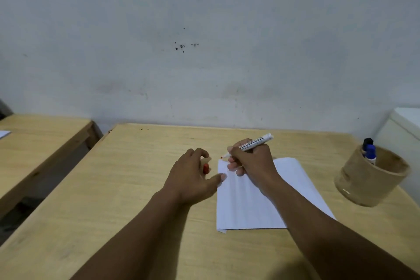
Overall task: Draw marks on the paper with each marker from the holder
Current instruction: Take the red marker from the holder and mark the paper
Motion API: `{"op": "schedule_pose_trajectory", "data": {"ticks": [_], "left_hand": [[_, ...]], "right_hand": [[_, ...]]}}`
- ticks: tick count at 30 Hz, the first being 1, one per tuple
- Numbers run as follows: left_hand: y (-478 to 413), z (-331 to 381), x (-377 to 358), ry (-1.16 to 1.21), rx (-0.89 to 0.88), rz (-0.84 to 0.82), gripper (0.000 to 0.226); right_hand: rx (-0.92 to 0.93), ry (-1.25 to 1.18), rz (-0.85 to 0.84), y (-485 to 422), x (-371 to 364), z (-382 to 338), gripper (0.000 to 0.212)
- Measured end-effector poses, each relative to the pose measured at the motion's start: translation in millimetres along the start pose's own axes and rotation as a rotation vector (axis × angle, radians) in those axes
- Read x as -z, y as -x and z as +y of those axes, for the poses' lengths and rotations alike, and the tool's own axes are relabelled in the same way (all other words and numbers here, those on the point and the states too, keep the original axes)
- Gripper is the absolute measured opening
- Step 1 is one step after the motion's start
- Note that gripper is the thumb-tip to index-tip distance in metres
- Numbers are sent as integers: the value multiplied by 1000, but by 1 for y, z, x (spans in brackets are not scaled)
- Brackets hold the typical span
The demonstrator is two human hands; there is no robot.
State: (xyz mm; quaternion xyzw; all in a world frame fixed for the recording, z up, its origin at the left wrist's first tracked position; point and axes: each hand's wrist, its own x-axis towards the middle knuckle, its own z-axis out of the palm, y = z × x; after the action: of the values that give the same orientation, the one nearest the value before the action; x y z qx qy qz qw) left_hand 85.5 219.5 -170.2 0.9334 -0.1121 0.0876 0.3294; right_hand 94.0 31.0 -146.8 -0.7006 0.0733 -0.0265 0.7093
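Observation:
A white sheet of paper lies on the wooden table. My right hand grips a white marker with its red tip uncapped, the tip hovering at the paper's far left corner. My left hand rests on the table just left of the paper and holds the red cap between its fingers, thumb touching the paper's edge. At the right stands a round wooden holder with a blue marker and a black marker upright in it.
A grey wall rises directly behind the table. A second wooden table stands to the left across a narrow gap. A white box-like object sits at the far right behind the holder.

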Motion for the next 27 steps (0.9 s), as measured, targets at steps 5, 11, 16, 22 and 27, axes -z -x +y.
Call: {"op": "schedule_pose_trajectory", "data": {"ticks": [5,11,16,22,27], "left_hand": [[-1,-3,-1,-52,-29,-27,68],[-2,-4,-1,-48,-22,-20,66],[-3,-4,-1,-44,-28,-20,65],[-3,-5,-2,-49,-22,-21,65],[-3,-4,-2,-54,-6,-35,65]], "right_hand": [[57,138,26,1,-1,9,11],[119,239,25,3,-3,16,11],[144,293,18,1,-3,20,15],[166,314,10,-1,-4,22,15],[165,358,11,-2,-5,23,15]]}}
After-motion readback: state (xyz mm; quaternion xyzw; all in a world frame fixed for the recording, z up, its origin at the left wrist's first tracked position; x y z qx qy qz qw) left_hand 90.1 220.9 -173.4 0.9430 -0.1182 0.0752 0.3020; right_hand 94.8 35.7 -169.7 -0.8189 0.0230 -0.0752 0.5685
